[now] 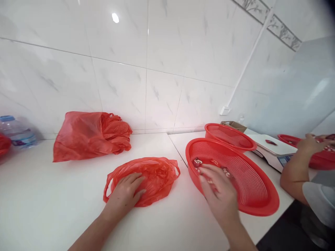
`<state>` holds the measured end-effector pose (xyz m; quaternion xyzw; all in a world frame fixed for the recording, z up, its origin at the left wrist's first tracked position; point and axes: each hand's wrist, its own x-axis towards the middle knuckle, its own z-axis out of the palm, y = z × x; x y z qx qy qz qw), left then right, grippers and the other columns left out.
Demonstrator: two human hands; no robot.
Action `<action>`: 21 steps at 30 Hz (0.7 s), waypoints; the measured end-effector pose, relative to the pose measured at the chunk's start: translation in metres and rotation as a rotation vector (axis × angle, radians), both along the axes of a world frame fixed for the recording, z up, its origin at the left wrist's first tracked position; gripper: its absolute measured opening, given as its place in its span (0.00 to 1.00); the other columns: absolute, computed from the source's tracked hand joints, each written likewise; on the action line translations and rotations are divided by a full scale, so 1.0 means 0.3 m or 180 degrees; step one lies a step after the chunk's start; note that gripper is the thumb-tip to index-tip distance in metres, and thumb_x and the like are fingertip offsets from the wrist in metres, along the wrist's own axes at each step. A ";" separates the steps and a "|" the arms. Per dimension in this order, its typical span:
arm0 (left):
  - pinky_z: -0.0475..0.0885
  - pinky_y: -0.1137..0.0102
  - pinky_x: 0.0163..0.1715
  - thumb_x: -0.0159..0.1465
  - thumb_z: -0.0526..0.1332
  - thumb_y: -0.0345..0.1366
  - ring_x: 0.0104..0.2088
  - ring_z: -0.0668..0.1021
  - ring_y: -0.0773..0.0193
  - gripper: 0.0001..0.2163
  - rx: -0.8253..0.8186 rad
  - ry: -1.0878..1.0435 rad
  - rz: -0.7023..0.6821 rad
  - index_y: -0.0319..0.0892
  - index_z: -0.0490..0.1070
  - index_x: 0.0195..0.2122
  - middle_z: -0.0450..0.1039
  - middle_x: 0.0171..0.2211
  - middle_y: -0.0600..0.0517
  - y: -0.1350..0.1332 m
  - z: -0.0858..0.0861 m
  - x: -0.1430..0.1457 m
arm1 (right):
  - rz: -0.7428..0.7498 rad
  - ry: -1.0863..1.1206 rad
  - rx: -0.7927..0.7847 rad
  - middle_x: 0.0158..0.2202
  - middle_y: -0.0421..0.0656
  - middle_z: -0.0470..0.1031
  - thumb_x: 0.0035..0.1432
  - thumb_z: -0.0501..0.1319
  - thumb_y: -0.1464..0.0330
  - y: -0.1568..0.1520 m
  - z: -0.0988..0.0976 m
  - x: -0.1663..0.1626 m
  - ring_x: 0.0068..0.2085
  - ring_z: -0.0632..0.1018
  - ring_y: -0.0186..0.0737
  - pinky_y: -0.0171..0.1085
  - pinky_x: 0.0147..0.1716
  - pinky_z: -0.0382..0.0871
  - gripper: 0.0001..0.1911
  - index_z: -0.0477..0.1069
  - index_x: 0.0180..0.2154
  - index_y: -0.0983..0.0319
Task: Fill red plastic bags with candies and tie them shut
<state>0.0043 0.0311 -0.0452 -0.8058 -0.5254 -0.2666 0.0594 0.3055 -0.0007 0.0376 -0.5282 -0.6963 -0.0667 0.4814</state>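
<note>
The right hand (223, 200), fingers (206, 188) parted, hovers over the basket (252, 181), the bag (159, 181) under spread left fingers (138, 182).

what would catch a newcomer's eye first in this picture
Probably the large red basket right of centre, with a few small packets inside and the right hand over it. Next comes the spread red plastic bag on the white table, under the left hand. Behind it, to the left near the tiled wall, sits a bulkier red bag.
</note>
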 end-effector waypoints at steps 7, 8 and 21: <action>0.72 0.63 0.44 0.65 0.50 0.32 0.44 0.75 0.59 0.12 0.0309 -0.0380 -0.0336 0.46 0.71 0.43 0.74 0.43 0.51 -0.043 0.063 0.045 | -0.0634 -0.1693 -0.0999 0.38 0.46 0.79 0.59 0.52 0.54 -0.104 -0.120 0.204 0.33 0.80 0.45 0.39 0.27 0.75 0.21 0.72 0.47 0.57; 0.72 0.63 0.44 0.65 0.50 0.32 0.43 0.75 0.59 0.12 0.0304 -0.0400 -0.0384 0.46 0.71 0.42 0.74 0.42 0.51 -0.044 0.067 0.047 | -0.0555 -0.1856 -0.0959 0.38 0.46 0.79 0.60 0.51 0.55 -0.125 -0.148 0.203 0.31 0.80 0.45 0.38 0.26 0.75 0.21 0.72 0.47 0.58; 0.72 0.66 0.41 0.62 0.54 0.33 0.41 0.75 0.62 0.11 0.0184 -0.0977 -0.0902 0.44 0.70 0.45 0.74 0.41 0.49 -0.057 0.103 0.194 | -0.0401 -0.2025 -0.0770 0.47 0.48 0.76 0.62 0.51 0.59 -0.232 -0.257 0.160 0.43 0.78 0.45 0.40 0.39 0.75 0.22 0.68 0.52 0.63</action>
